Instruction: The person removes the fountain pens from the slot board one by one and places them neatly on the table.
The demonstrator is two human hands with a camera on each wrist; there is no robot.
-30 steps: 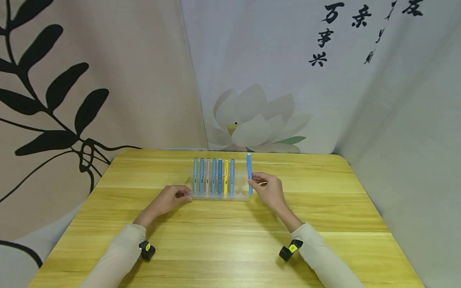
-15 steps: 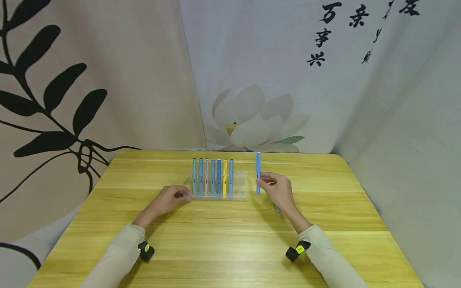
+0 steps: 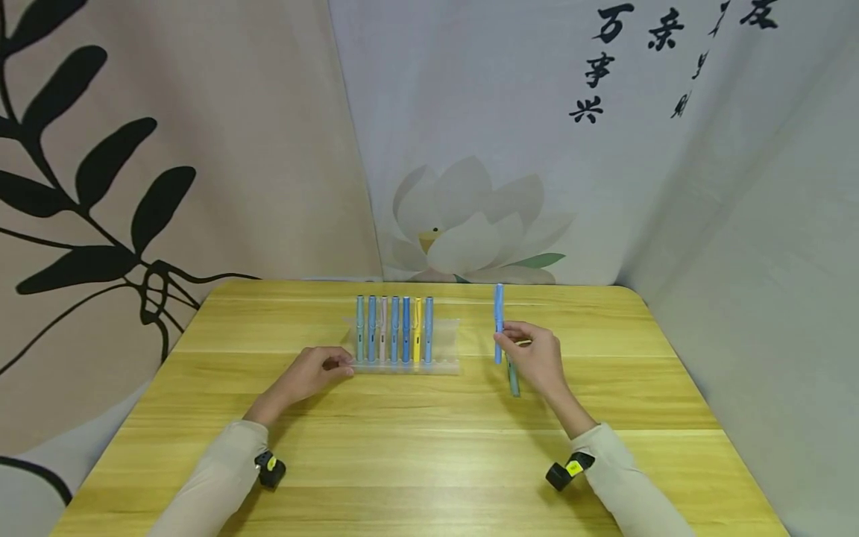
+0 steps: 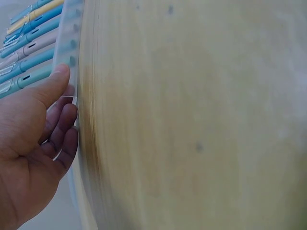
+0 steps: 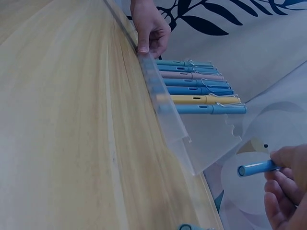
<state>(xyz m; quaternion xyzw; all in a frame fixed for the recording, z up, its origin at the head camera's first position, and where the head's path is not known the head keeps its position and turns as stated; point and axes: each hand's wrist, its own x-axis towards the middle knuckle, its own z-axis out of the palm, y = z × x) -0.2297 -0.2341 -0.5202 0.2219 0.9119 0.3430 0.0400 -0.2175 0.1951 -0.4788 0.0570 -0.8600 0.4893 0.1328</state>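
A clear pen stand point(image 3: 446, 340) holds several upright pens side by side, in green, blue, pinkish and yellow point(image 3: 417, 328). My left hand point(image 3: 314, 374) pinches the stand's left end, thumb on the front lip point(image 4: 67, 43) in the left wrist view. Off to the right of the stand, my right hand point(image 3: 537, 361) holds a blue pen point(image 3: 499, 304) upright between thumb and fingers. In the right wrist view that pen's end point(image 5: 252, 168) points out past the thumb. Partly hidden behind the right hand, a green pen point(image 3: 514, 379) is on the table.
The wooden table point(image 3: 403, 462) ends at a back edge close behind the stand. Curtains with a printed lotus point(image 3: 470, 231) and dark leaves point(image 3: 107, 164) hang beyond it. The stand's right part bears no pens.
My right hand has carried the blue pen rightward, away from the stand's right end. The green pen, hidden at first, now shows beside that hand. My left hand keeps its hold on the stand.
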